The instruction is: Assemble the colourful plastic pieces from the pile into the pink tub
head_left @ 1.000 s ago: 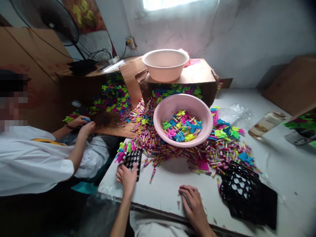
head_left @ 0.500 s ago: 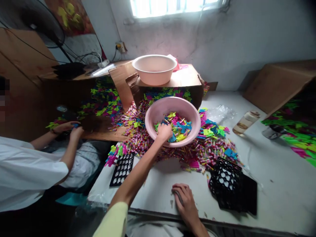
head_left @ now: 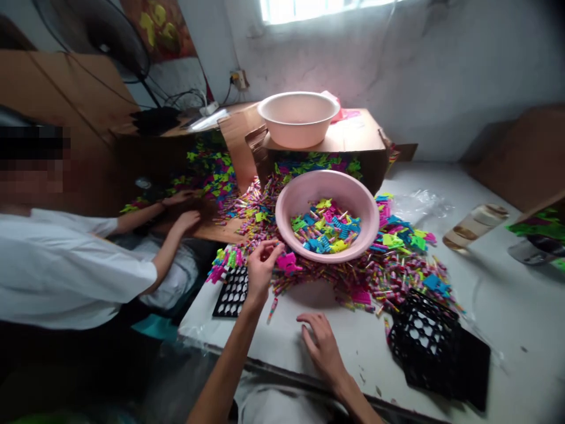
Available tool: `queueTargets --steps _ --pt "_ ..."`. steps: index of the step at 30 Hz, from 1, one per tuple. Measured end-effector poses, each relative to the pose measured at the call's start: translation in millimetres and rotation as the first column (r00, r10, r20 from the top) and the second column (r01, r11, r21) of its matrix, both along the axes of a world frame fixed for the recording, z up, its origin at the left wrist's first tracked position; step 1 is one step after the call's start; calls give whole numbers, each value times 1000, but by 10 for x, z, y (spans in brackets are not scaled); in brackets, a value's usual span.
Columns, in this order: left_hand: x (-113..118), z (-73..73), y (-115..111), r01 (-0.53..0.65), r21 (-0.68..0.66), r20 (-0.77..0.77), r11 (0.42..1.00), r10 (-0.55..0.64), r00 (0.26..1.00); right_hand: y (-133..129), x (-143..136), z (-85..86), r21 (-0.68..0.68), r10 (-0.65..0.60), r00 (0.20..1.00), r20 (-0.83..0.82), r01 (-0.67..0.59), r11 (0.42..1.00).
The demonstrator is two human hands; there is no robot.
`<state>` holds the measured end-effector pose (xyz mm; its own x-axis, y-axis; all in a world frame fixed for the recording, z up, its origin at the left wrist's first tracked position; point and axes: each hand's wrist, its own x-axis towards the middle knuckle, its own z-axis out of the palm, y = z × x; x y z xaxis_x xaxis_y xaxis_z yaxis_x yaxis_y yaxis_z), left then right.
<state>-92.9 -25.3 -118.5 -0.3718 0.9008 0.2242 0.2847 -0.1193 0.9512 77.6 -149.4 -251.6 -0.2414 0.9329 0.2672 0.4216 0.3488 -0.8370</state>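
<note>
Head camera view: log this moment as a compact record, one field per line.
Left hand: magenta plastic piece at its fingertips, grip unclear
Right hand: empty, fingers spread, over the white tabletop
Pink basin: holds multicoloured plastic pieces
Around basin: heaped small striped sticks
Left side: black perforated tray
Right side: black trays, bottle

Window (head_left: pixel 326 8) and fan (head_left: pixel 95 35) cut off by top edge, carton (head_left: pixel 521 156) by right; whether left hand (head_left: pixel 260 272) grips magenta piece (head_left: pixel 288 263) (blurred) unclear.
</note>
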Motion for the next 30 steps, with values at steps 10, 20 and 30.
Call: queueTargets --steps 10,20,30 --pt "-899 -693 -1635 -284 -185 97 941 305 947 431 -1485 -85 185 407 839 360 -492 851" --pt "-1231 -1115 -1638 -225 -85 -309 971 189 932 300 -1345 -193 173 440 826 351 -519 837" --pt "-1107 -1284 -1131 -96 -23 -463 995 75 883 745 -1063 -259 156 336 881 332 -403 902"
